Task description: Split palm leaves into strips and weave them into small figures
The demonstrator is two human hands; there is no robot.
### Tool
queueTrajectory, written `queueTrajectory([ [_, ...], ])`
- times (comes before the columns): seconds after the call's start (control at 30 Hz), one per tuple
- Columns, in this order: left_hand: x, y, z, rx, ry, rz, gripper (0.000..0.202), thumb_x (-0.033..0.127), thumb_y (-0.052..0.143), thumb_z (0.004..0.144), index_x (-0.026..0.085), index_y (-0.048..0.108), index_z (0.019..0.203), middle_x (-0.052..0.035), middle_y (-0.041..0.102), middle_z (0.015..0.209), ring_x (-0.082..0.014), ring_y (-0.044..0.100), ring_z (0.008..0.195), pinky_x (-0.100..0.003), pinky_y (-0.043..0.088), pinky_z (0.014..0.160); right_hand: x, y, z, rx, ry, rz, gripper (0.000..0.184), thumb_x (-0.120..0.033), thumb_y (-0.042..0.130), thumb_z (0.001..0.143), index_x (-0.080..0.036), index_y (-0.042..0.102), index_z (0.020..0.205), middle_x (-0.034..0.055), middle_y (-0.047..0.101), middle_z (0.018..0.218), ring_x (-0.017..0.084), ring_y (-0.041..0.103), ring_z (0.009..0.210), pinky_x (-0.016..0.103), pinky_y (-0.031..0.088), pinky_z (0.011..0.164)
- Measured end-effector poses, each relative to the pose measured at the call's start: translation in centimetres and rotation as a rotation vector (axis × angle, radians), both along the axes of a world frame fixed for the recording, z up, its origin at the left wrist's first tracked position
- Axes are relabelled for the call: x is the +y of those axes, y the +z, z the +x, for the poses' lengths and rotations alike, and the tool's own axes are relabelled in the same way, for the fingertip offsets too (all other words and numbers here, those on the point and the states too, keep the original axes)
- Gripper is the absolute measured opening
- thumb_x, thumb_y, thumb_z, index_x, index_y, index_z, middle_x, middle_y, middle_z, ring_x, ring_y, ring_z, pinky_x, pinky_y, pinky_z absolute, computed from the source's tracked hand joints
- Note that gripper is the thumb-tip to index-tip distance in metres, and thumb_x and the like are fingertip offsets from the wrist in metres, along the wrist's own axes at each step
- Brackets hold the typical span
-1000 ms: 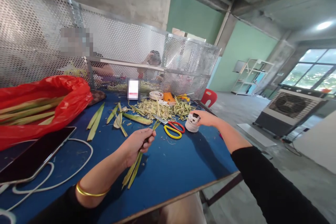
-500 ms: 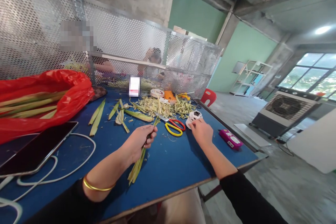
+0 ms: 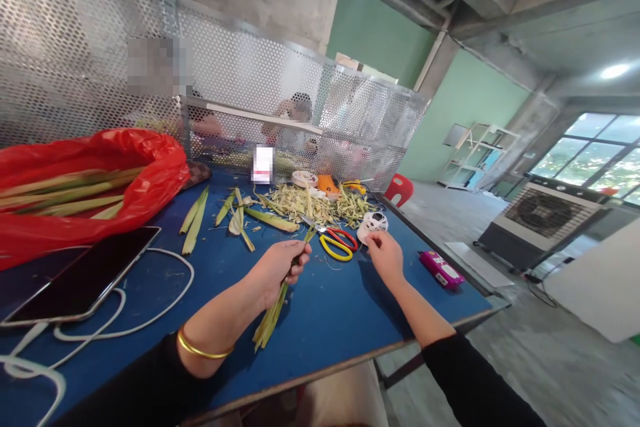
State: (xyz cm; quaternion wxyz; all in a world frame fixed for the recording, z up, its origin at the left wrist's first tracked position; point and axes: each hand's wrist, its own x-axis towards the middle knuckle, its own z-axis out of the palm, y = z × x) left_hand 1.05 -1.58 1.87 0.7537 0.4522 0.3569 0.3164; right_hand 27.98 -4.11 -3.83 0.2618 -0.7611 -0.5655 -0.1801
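My left hand [image 3: 280, 267] is closed round a bundle of green leaf strips [image 3: 270, 323] that hangs down over the blue table [image 3: 330, 320]. My right hand [image 3: 384, 255] hovers just in front of a white spool [image 3: 373, 223], with its fingers pinched together; whether a thread runs between them is too fine to see. Scissors with red and yellow handles [image 3: 336, 243] lie between my two hands.
A red plastic bag [image 3: 100, 180] holding long green stalks lies at the left. A dark tablet [image 3: 85, 277] with white cables sits beside it. Leaf scraps [image 3: 305, 203] pile up at the back, before a perforated metal screen [image 3: 240, 93]. A pink box [image 3: 440, 268] lies near the right edge.
My right hand has drawn back from the white spool toward me and let go of it. The pink box has come into view. My left hand keeps its hold on the strips.
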Motion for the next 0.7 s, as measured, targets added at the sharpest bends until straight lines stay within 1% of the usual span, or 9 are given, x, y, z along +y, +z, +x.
queueTrajectory([
  [0.1,0.1,-0.1,0.0,0.0,0.0,-0.002,0.015,0.028,0.053,0.079,0.016,0.051,0.071,0.0065,0.04,0.054,-0.0026,0.027,0.038,-0.017,0.014,0.038,-0.8,-0.2,0.7,0.059,0.042,-0.016,0.031,-0.031,0.032,0.093,-0.015,0.058,0.088,0.0039,0.066,0.067,0.016,0.062,0.06,0.023,0.044,0.055],
  [0.23,0.0,-0.1,0.1,0.006,-0.007,-0.001,0.015,0.029,0.055,0.077,0.016,0.052,0.07,0.007,0.04,0.053,-0.0025,0.026,0.038,-0.017,0.013,0.038,-1.7,-0.3,0.9,0.049,0.076,-0.054,0.032,-0.029,0.029,0.094,-0.014,0.058,0.091,0.0039,0.067,0.068,0.016,0.063,0.061,0.024,0.045,0.056],
  [0.33,0.0,-0.1,0.2,0.016,-0.016,-0.001,0.016,0.029,0.055,0.077,0.016,0.051,0.069,0.0069,0.04,0.053,-0.0026,0.026,0.038,-0.017,0.013,0.037,-1.6,0.5,0.3,-0.024,0.076,-0.081,0.025,-0.023,0.037,0.091,-0.016,0.059,0.099,0.0076,0.067,0.087,0.017,0.062,0.068,0.025,0.043,0.059],
  [0.4,0.0,-0.2,0.2,0.024,-0.024,0.003,0.016,0.029,0.054,0.078,0.016,0.051,0.069,0.0068,0.04,0.053,-0.0026,0.025,0.038,-0.017,0.013,0.037,-0.9,1.2,-0.2,-0.093,0.101,-0.113,0.025,-0.016,0.043,0.088,-0.018,0.06,0.105,0.0107,0.063,0.102,0.018,0.061,0.077,0.026,0.041,0.064],
  [0.43,0.1,-0.2,0.2,0.028,-0.029,0.006,0.016,0.029,0.053,0.078,0.016,0.051,0.069,0.0067,0.04,0.053,-0.0026,0.025,0.038,-0.017,0.013,0.037,-0.4,1.6,-0.4,-0.125,0.127,-0.136,0.026,-0.013,0.044,0.086,-0.019,0.062,0.104,0.0115,0.062,0.103,0.019,0.06,0.08,0.027,0.04,0.069],
  [0.5,0.2,-0.4,0.1,0.032,-0.035,0.014,0.016,0.029,0.054,0.077,0.016,0.051,0.07,0.0067,0.04,0.054,-0.0025,0.025,0.038,-0.017,0.013,0.037,0.8,2.3,-0.8,-0.169,0.186,-0.182,0.019,-0.01,0.049,0.083,-0.017,0.066,0.089,0.0123,0.063,0.097,0.02,0.058,0.087,0.029,0.037,0.078],
  [0.57,0.2,-0.5,0.0,0.034,-0.034,0.02,0.017,0.031,0.056,0.076,0.016,0.051,0.07,0.0066,0.04,0.054,-0.0025,0.026,0.039,-0.017,0.014,0.038,2.0,2.9,-1.1,-0.176,0.223,-0.208,0.013,-0.009,0.054,0.079,-0.015,0.065,0.074,0.0121,0.063,0.092,0.02,0.056,0.09,0.029,0.035,0.082],
  [0.63,0.3,-0.6,0.0,0.037,-0.03,0.022,0.019,0.033,0.058,0.075,0.016,0.051,0.07,0.0065,0.041,0.055,-0.0025,0.027,0.039,-0.017,0.014,0.038,3.2,3.7,-1.1,-0.141,0.222,-0.195,0.012,-0.01,0.056,0.077,-0.016,0.064,0.07,0.0105,0.065,0.089,0.019,0.056,0.089,0.028,0.035,0.082],
  [0.7,0.3,-0.6,0.0,0.046,-0.031,0.022,0.02,0.034,0.059,0.074,0.016,0.051,0.069,0.0065,0.041,0.054,-0.0025,0.026,0.039,-0.017,0.014,0.038,4.5,4.9,-0.5,-0.062,0.173,-0.14,0.014,-0.014,0.054,0.08,-0.017,0.065,0.073,0.0079,0.066,0.087,0.018,0.057,0.087,0.028,0.036,0.08],
])
